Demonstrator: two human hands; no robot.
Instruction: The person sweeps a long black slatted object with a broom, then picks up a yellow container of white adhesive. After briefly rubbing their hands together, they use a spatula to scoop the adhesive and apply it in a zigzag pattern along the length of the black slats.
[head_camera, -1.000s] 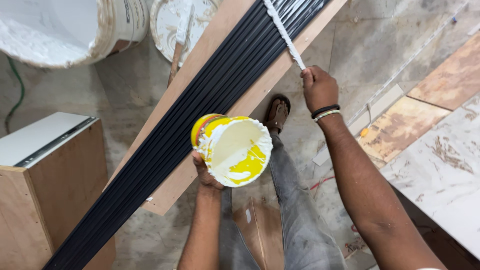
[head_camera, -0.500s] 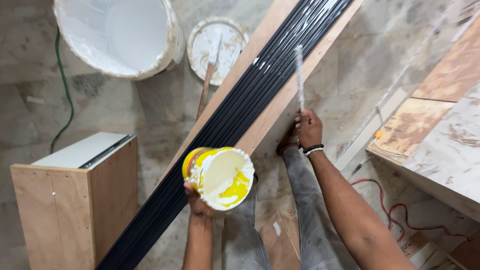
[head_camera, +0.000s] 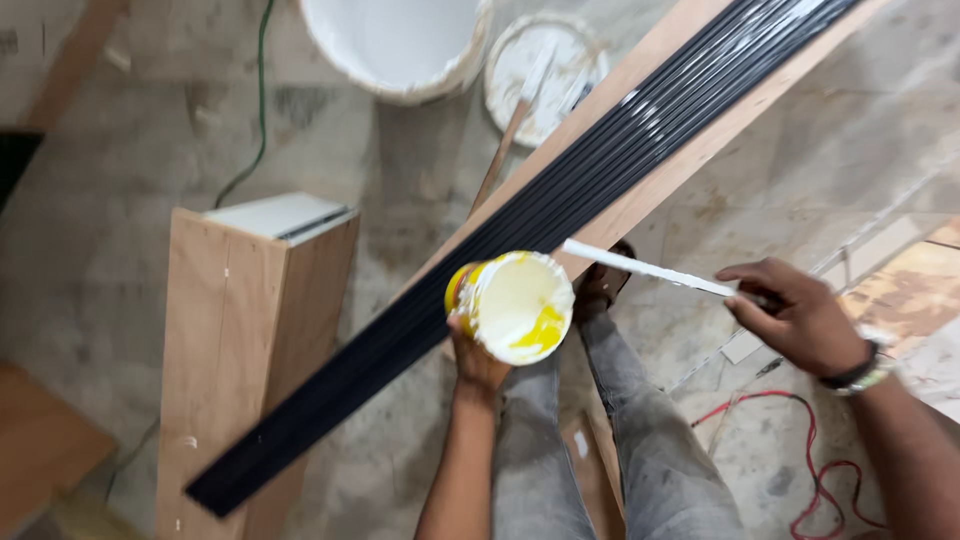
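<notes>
Gripping white-coated stick (head_camera: 645, 268) in right hand (head_camera: 800, 318), tip toward tub (head_camera: 512, 305) clasped by left hand (head_camera: 478, 360), seemingly near-horizontal.

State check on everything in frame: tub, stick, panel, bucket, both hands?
Yellow tub: open, held tilted, white paste inside.
Left hand: gripping the tub from below.
Stick: coated white, tip beside the tub rim.
Right hand: pinching the stick's end.
Black fluted panel: lying on a wooden board, white smears at its far end.
White bucket: open, no lid.
</notes>
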